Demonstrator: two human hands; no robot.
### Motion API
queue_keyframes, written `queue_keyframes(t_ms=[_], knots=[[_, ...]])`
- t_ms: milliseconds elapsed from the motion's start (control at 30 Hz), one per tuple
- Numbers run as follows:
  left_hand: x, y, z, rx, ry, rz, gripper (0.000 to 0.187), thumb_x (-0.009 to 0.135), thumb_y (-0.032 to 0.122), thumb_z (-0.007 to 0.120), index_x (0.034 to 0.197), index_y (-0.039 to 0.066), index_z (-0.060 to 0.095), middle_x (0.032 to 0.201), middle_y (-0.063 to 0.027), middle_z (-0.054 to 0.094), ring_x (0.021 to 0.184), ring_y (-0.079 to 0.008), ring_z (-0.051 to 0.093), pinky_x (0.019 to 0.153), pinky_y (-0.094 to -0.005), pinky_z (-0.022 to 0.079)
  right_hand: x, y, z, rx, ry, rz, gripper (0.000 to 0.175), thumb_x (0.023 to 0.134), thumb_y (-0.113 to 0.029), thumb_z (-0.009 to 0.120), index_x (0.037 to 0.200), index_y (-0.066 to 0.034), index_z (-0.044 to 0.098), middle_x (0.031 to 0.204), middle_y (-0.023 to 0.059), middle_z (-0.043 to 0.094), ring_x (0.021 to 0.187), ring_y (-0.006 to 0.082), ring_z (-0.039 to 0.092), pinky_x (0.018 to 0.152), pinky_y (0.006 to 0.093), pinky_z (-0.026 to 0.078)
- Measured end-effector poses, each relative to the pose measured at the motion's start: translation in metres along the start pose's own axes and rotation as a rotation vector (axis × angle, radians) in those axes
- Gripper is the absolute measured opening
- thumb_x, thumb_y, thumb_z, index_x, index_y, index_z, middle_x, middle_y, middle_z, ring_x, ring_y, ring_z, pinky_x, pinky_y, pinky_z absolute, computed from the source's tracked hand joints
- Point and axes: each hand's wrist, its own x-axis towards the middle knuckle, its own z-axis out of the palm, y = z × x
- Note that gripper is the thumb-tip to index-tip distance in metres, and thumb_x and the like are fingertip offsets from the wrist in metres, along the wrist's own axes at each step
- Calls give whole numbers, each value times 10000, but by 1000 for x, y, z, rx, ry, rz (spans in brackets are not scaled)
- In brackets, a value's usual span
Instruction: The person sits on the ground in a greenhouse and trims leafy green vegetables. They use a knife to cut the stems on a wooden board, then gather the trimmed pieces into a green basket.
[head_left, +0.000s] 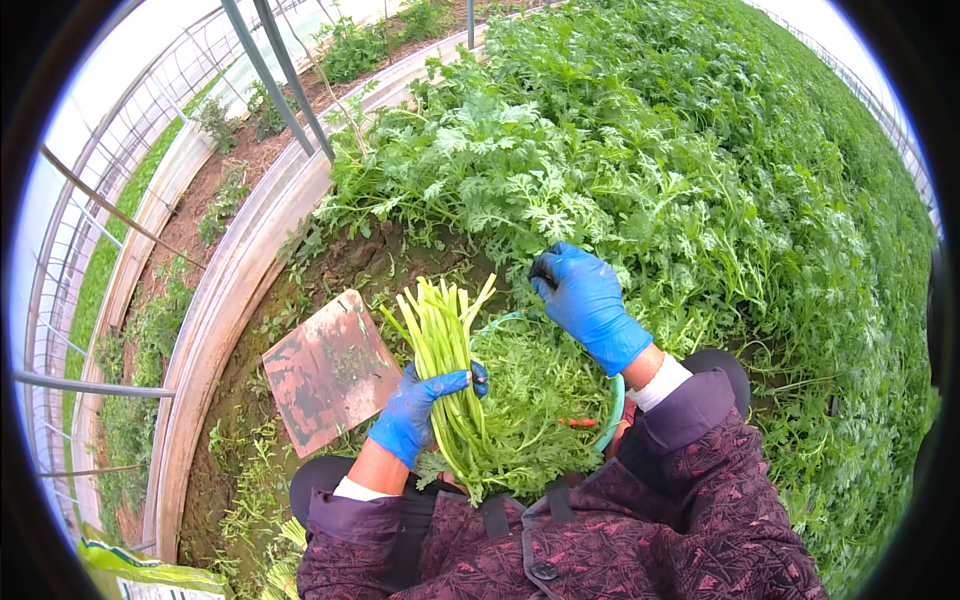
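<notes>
My left hand (424, 405), in a blue glove, is closed around a bunch of leafy greens (442, 330). The pale cut stems point up and away from me, and the leaves hang towards my lap. To the right, my right hand (577, 296), also gloved in blue, is raised with its fingers curled; whether anything is between them cannot be told. Below both hands, a round container with a pale green rim (616, 409) is filled with feathery cut greens (536, 405). Something small and red (577, 422) shows inside by the rim.
A worn reddish board (334, 371) lies on the soil at left. Dense leafy plants (637, 172) grow ahead and right. A curved low wall (232, 300) and metal poles (274, 82) stand left. A printed green-white bag (150, 574) and bundled stems (283, 577) lie lower left.
</notes>
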Motion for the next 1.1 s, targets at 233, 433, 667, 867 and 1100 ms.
queue_keyframes(t_ms=[233,433,667,867,1100], knots=[[15,2,10,-102,70,163,499,804,5,663,1279,-11,510,993,-123,662,941,-234,644,858,-364,536,-43,-40,39,776,-577,-123,795,816,-421,738,1405,-28,376,1295,152,560,1215,242,518,1023,344,397],[24,4,19,-140,-10,227,537,809,7,662,1315,8,481,1049,-112,658,961,-225,644,870,-361,538,-41,-49,58,1389,-472,171,614,879,-234,705,1374,-10,420,1285,66,558,1128,124,516,995,292,412],[25,-6,29,6,177,94,429,753,-42,717,1157,7,583,985,-98,686,875,-209,670,804,-360,545,-7,-39,27,731,152,-91,392,755,-242,801,1060,-43,657,841,70,653,693,132,611,633,277,507],[23,-5,22,-99,165,112,492,773,-57,673,1239,36,542,1041,-90,664,906,-244,669,813,-383,567,-3,-42,24,1378,21,197,137,900,-119,659,948,8,678,757,55,687,566,86,604,509,228,489],[17,-1,9,-92,78,125,512,765,-37,696,1248,8,533,1085,-119,653,862,-215,660,777,-339,544,7,-21,-2,1670,27,418,232,930,-217,620,964,9,666,860,127,704,609,164,648,527,261,509]])
